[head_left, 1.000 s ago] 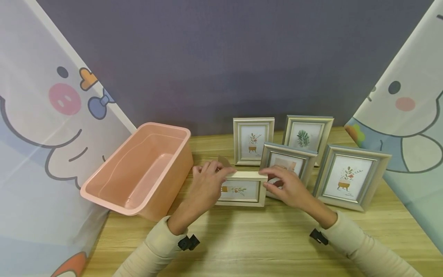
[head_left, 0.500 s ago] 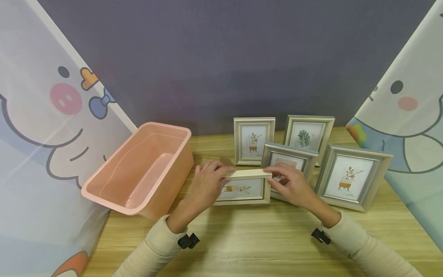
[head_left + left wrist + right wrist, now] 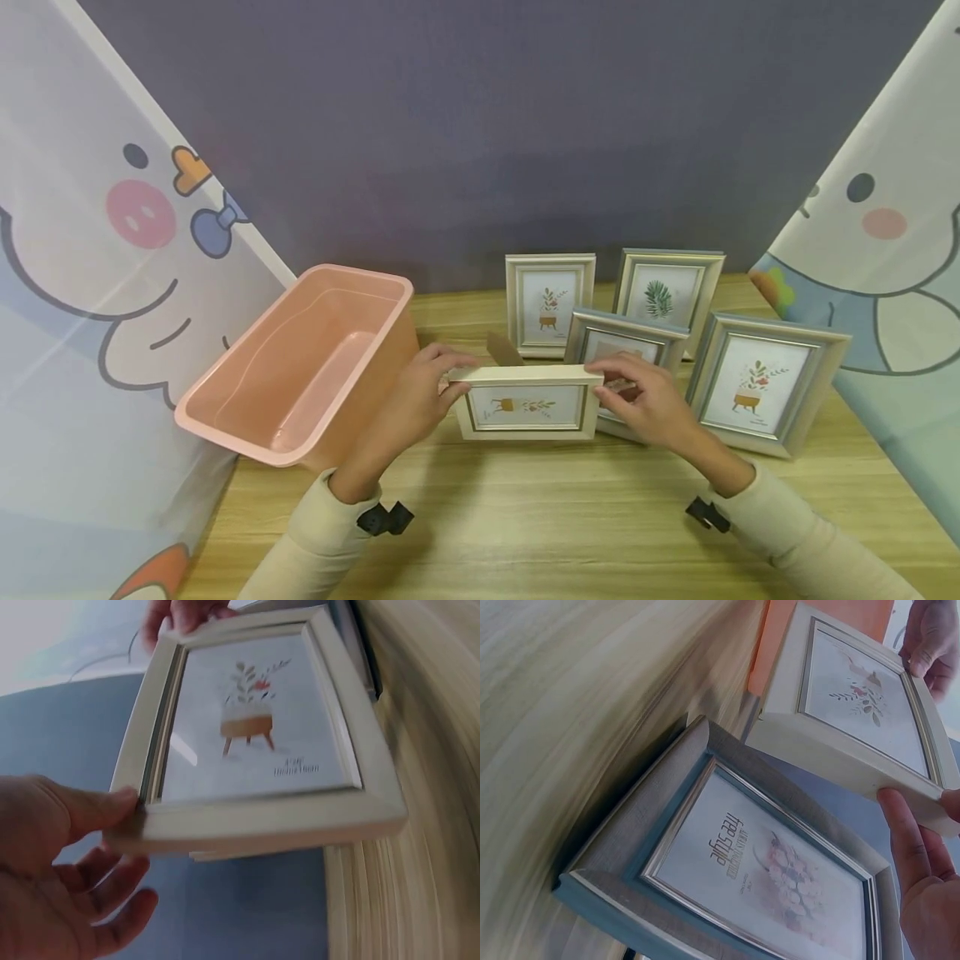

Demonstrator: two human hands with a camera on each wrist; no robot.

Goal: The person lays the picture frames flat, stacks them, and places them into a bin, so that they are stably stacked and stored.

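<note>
A cream picture frame [image 3: 528, 406] with a potted-plant print is turned on its long side, between both hands. My left hand [image 3: 420, 400] pinches its upper left corner, the thumb on the front face. On the upper right corner my right hand [image 3: 651, 402] grips with thumb and fingertips. In the left wrist view the cream frame [image 3: 251, 727] shows its whole print, with the right hand [image 3: 187, 611] at the far end. Just behind the right hand stands a grey frame [image 3: 769, 862] with a floral print and lettering, partly covered by that hand in the head view.
A pink plastic bin [image 3: 360, 383] stands at the left. Behind and right of the held frame stand a pale frame [image 3: 551, 267], a palm-leaf frame [image 3: 671, 287] and a larger silver frame [image 3: 765, 387]. All are on the wood-grain table [image 3: 540, 517], against a dark wall [image 3: 480, 133].
The cream frame has tilted, and its right end has shifted slightly right. My left hand has slid left along the top edge to the corner, uncovering more of the print.
</note>
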